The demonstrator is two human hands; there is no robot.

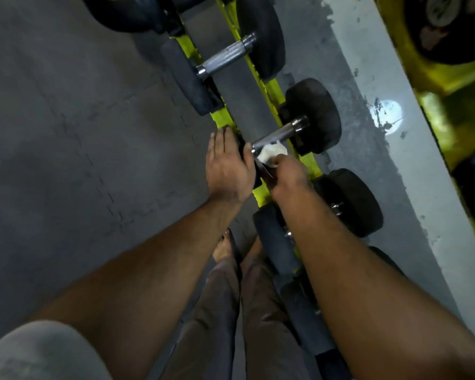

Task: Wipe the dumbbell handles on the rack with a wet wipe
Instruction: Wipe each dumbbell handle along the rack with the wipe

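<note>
A yellow-green rack (272, 89) runs up the middle of the head view and carries black dumbbells with steel handles. My right hand (287, 174) is shut on a white wet wipe (272, 152), pressed against the near end of the middle dumbbell's handle (279, 134). My left hand (228, 165) lies flat, fingers together, over that dumbbell's near black head, which it mostly hides. Farther up the rack rests a larger dumbbell with a bare knurled handle (225, 57).
More dumbbells (348, 201) sit on the rack under my right forearm. Grey rubber floor (66, 133) spreads to the left. A pale strip of floor (395, 138) and a second yellow frame (450, 100) lie to the right. My feet (228, 248) stand beside the rack.
</note>
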